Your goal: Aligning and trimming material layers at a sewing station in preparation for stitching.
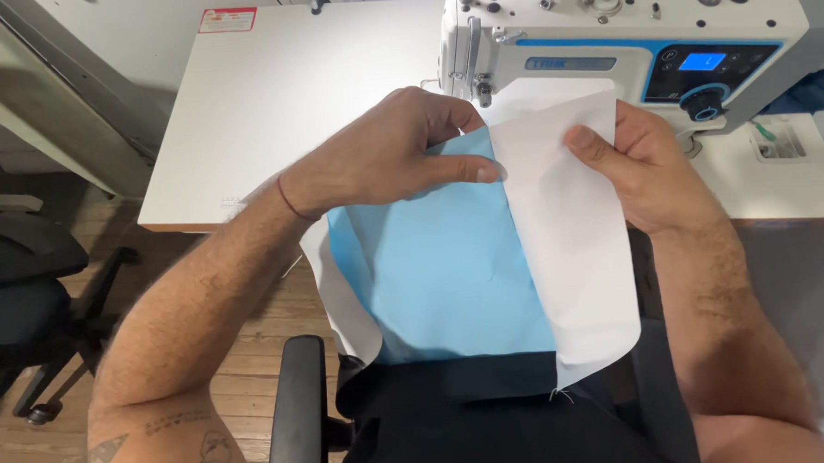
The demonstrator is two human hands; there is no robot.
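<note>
Fabric (451, 276) pinched between both hands' fingertips (485, 171) — white flap raised.

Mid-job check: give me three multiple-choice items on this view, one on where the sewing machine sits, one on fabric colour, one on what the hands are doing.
1. Where is the white sewing machine?
A. On the white table, beyond the hands
B. On the wooden floor
C. On the black chair

2. What colour is the fabric panel beside the white fabric piece?
A. Red
B. Light blue
C. Green

3. How do the hands hold the fabric?
A. Both pinch its top edge
B. Only the left
C. Neither touches

Answers: 1 A, it stands on the tabletop; 2 B, the light blue fabric panel shows plainly; 3 A, left hand and right hand both grip it.
</note>
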